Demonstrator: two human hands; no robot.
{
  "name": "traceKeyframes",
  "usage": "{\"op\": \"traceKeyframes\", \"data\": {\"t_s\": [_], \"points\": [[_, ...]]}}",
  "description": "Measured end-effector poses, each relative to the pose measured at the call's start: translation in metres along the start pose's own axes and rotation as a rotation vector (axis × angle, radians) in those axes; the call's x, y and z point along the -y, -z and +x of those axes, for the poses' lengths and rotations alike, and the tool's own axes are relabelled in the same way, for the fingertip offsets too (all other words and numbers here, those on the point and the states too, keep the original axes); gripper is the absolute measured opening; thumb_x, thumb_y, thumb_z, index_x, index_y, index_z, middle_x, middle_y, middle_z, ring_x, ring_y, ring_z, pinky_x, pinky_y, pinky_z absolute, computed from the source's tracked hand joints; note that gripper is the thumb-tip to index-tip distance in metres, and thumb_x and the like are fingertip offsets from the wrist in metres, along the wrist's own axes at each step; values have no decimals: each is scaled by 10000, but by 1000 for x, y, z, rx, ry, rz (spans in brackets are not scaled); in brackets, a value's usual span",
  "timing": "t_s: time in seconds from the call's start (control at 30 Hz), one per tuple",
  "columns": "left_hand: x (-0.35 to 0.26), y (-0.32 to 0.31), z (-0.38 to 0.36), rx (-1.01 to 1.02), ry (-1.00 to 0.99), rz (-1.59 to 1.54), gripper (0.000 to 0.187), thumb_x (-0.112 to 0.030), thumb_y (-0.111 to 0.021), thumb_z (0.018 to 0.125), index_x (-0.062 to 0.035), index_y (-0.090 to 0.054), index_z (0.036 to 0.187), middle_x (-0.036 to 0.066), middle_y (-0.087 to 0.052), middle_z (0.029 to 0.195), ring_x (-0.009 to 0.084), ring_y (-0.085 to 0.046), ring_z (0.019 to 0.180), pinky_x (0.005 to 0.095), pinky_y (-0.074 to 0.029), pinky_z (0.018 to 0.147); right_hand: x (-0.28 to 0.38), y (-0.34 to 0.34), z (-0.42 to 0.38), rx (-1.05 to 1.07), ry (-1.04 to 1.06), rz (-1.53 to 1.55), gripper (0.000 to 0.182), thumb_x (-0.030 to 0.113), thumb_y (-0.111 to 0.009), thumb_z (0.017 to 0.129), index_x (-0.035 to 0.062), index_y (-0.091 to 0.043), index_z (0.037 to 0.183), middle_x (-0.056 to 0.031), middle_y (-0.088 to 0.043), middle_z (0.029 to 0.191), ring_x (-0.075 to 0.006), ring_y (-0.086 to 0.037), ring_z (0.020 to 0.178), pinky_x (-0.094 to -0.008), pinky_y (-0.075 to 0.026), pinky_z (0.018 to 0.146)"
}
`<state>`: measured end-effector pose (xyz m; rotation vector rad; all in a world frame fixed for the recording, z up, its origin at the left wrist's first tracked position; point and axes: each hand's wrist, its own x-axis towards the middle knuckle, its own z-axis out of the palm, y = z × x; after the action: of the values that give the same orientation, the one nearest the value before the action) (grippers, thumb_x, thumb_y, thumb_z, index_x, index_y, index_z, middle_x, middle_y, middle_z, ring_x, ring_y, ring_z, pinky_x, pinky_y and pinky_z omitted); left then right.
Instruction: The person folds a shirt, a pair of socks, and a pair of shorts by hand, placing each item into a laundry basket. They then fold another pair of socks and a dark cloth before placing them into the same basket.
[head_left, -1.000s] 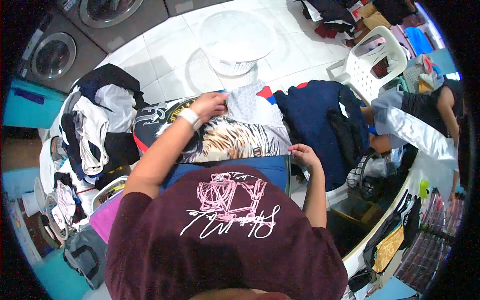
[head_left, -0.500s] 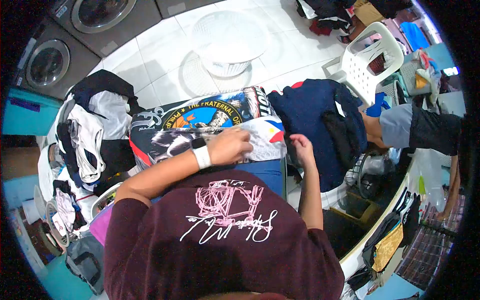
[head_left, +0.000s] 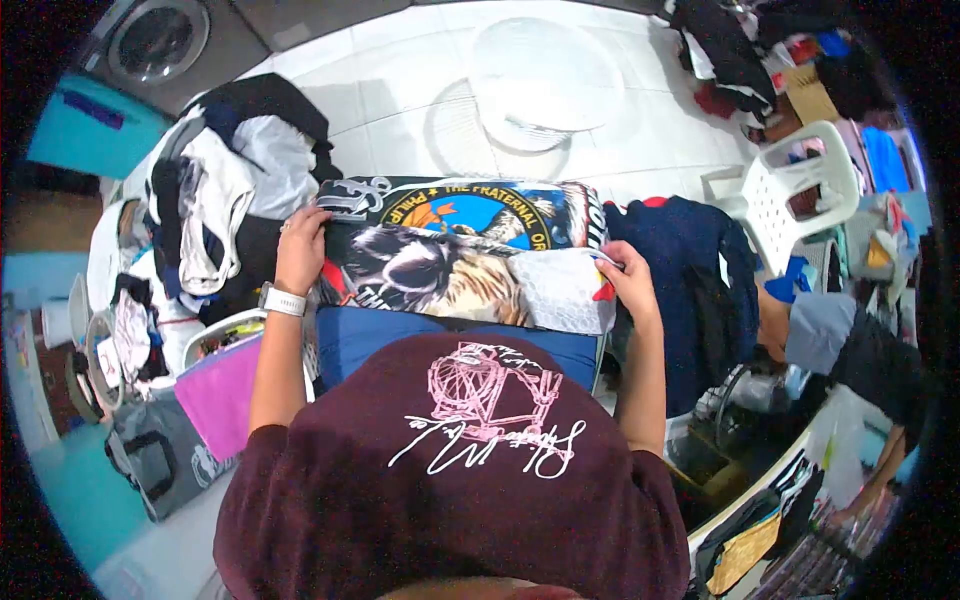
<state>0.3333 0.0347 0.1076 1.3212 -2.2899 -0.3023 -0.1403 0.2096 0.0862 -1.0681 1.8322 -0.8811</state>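
A colourful printed shirt (head_left: pixel 450 270) lies folded in front of me, with a round blue and yellow emblem, lettering and an animal print on it. My left hand (head_left: pixel 302 248), with a white-banded watch on its wrist, grips the shirt's left edge near the top with curled fingers. At the opposite edge, my right hand (head_left: pixel 630 275) pinches the white part of the cloth between thumb and fingers. Below the shirt shows a blue surface (head_left: pixel 350 345), partly hidden by my body.
Dark clothes (head_left: pixel 680 250) are heaped at the right, beside a white plastic chair (head_left: pixel 800 190). A white basket (head_left: pixel 545 85) stands on the tiles. At left are piled clothes (head_left: pixel 215 210), a purple cloth (head_left: pixel 225 400) and a grey bag (head_left: pixel 155 455). Another person's arm (head_left: pixel 885 475) is at far right.
My left hand has moved from the shirt's middle to its left edge. My right hand has taken hold of the right edge. The upper layer lies flatter, showing more animal print. The view has shifted.
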Motion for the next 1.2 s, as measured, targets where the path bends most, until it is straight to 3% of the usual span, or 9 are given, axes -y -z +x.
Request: {"op": "traceKeyframes", "data": {"t_s": [0.37,0.53,0.6,0.7,0.73,0.8,0.87,1.0,1.2], "points": [[21,10,14,-66,7,155,73,-95,-584,737,-81,-616,802,77,-580,800,285,-536,798,389,-388,724,15,15,16,-33,90,-6,98,96,-607,793,12,-556,795,26,-512,688,-56,-451,667,-205,-382,603],[31,-7,40,0,99,109,193,-141,-612,740,-92,-637,924,106,-582,977,284,-549,917,383,-419,799,25,8,38,-333,348,-478,178,125,-575,788,8,-571,921,-156,-564,916,-298,-554,823,-351,-444,761],[40,-22,51,-33,47,25,223,-164,-597,777,-57,-615,973,143,-567,1043,309,-531,977,382,-414,842,23,1,54,-435,455,-482,195,122,-548,794,1,-557,947,-171,-569,931,-326,-550,849,-375,-435,785],[68,-58,54,151,45,-206,341,-225,-570,822,6,-544,1072,179,-536,1112,329,-494,1056,352,-380,911,67,-24,47,-345,210,-338,241,109,-545,784,16,-566,1007,-172,-569,987,-304,-536,952,-371,-426,827],[73,-69,51,231,80,-162,362,-237,-572,818,3,-538,1087,177,-530,1133,318,-488,1074,346,-377,915,52,-29,60,-251,216,-572,243,120,-546,775,37,-575,1002,-151,-576,1001,-312,-537,965,-379,-435,823],[51,-61,55,228,197,-220,374,-236,-570,817,0,-532,1105,180,-530,1122,307,-482,1078,351,-370,921,34,-39,63,-187,516,-761,226,254,-549,793,80,-611,924,-134,-575,983,-298,-530,947,-433,-445,744],[60,-63,52,224,162,-187,353,-210,-570,816,-4,-535,1101,168,-538,1110,299,-493,1048,341,-365,923,0,-59,59,-361,626,-696,309,311,-539,811,108,-592,1038,-149,-472,1205,-356,-421,1131,-432,-367,924],[63,-65,49,215,192,-223,325,-190,-557,824,-7,-538,1093,174,-541,1097,301,-492,1045,337,-368,907,7,-52,8,-265,360,-440,407,236,-485,856,59,-447,1221,-193,-326,1334,-368,-319,1223,-411,-264,1012],[60,-61,48,249,175,-175,324,-179,-541,830,-13,-523,1108,187,-520,1091,331,-485,1024,361,-370,901,-61,-55,-137,-535,4,-395,214,157,-480,846,1,-544,977,-175,-565,967,-311,-544,925,-350,-432,786]]}}
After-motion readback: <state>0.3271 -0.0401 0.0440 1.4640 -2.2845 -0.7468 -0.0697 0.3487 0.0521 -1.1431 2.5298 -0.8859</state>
